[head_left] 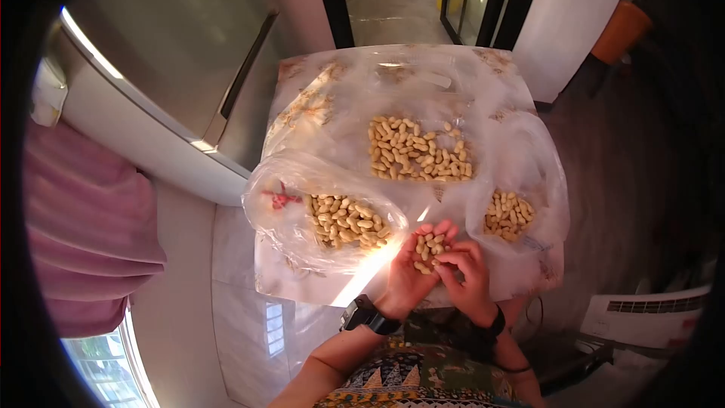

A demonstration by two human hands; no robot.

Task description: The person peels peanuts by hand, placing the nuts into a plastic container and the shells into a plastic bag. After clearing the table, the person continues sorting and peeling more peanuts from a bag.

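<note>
My left hand is cupped palm up at the table's near edge, holding a small heap of unshelled peanuts. From the right, my right hand reaches over that heap, thumb and forefinger pinched at a peanut on its near side. Left of my hands, a clear plastic bag lies open with many peanuts in it. Another clear bag on the right holds a smaller pile of peanuts. Beyond my hands, more peanuts lie in a roughly rectangular spread on clear plastic.
All this stands on a small table with a pale patterned cover. A steel refrigerator is at the left, with a pink cloth nearer me. Past the table's far edge is a doorway with a black-framed glass door. An orange object is at right.
</note>
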